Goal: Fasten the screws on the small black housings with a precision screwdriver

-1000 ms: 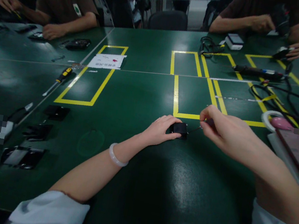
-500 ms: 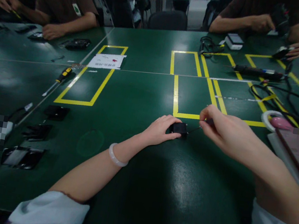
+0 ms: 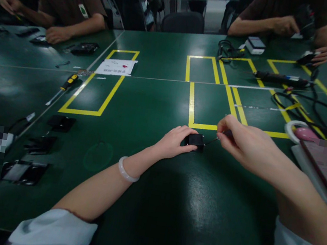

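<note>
My left hand (image 3: 175, 142) grips a small black block (image 3: 195, 140) on the green table, fingers over its far side and thumb along its near side. Small bright spots, perhaps screw heads, show at the block's edges. My right hand (image 3: 236, 139) is closed in a pinch around a small screwdriver (image 3: 211, 140) with a thin dark shaft. The shaft slants down left, and its tip meets the block's right side. Most of the dark handle is hidden by my fingers.
Several black parts (image 3: 60, 123) lie to the left, near a yellow-black screwdriver (image 3: 70, 81). A tablet-like object (image 3: 325, 166), a white ring (image 3: 290, 131) and black cables (image 3: 304, 106) lie right. Yellow tape marks the table (image 3: 150, 107). Co-workers sit across.
</note>
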`<state>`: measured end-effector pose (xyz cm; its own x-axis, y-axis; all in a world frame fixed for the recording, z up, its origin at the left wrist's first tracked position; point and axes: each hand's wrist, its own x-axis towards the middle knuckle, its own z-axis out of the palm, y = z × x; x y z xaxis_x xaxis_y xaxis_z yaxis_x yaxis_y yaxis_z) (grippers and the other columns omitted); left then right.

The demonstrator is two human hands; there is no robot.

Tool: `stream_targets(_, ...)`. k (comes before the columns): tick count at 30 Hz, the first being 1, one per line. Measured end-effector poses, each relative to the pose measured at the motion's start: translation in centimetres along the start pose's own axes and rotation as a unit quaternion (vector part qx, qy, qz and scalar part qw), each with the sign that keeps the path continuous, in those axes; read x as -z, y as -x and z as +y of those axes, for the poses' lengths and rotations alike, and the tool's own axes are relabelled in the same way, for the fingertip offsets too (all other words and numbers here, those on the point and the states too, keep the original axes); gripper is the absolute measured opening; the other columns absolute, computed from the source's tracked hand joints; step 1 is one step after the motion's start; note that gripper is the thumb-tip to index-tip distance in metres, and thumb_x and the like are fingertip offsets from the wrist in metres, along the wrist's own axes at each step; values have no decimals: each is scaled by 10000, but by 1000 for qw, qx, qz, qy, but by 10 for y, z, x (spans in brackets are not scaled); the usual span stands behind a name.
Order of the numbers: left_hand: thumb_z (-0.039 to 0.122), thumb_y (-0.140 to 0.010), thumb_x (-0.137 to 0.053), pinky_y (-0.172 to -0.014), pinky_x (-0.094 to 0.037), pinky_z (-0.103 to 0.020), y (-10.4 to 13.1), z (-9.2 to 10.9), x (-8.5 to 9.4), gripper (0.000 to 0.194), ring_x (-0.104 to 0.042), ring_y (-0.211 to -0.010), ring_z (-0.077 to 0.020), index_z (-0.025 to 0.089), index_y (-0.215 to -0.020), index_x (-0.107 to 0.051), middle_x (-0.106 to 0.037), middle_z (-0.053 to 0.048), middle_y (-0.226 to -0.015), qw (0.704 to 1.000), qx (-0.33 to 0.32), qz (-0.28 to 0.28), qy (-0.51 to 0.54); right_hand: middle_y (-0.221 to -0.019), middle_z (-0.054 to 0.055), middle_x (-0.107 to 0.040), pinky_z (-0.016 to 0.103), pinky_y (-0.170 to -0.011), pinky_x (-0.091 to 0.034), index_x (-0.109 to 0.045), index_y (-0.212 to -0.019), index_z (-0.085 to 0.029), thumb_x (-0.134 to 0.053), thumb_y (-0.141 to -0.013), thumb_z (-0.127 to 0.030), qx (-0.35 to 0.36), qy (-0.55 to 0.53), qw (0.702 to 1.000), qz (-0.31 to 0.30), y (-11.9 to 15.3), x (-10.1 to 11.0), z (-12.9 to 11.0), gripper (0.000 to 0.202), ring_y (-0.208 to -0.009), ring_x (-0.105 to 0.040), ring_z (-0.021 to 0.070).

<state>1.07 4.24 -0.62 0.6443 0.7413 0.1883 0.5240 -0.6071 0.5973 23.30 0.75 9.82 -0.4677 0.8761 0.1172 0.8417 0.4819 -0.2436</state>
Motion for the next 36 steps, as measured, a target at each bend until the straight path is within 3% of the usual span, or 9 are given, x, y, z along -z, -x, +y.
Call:
stream_targets(8, 443, -899, -556, -939, -437, -387, 0, -1, -2, 376, -544, -1067, -243, 208, -1191, -527, -590, -79, -1140, 1000, -2, 5, -7, -665, -12, -573, 267, -519, -257, -450, -926, -222, -420, -932, -410, -17, 50, 999, 6, -1, 0, 0, 190, -561, -513, 158)
stream_targets(16, 431, -900, -556, -950, -433, -383, 0, -1, 0, 379, -540, -1086, -241, 208, -1204, -524, -588, -83, -1159, 1000, -3, 1, 1, -725, 1, -604, 259, -526, -285, -445, -996, -207, -408, -927, -304, 14, 29, 999, 14, 1, -2, 1, 124, -580, -528, 148)
stream_targets(32, 438, -900, -552, -957, -433, -384, 2, 0, 2, 368, -545, -1087, -240, 209, -1187, -537, -591, -78, -1156, 1000, 5, 3, 5, -800, 21, -635, 261, -529, -288, -454, -1016, -209, -419, -887, -274, 20, 29, 999, -14, 1, 4, -3, 149, -616, -562, 156)
stream_targets(36, 426, -891, -570, -939, -438, -379, 1, -1, 1, 368, -550, -1064, -237, 207, -1185, -538, -597, -74, -1140, 1000, 5, 5, 0, -771, 17, -637, 266, -531, -277, -467, -991, -214, -421, -924, -390, 3, 39, 999, -14, 0, 5, -6, 194, -615, -562, 165)
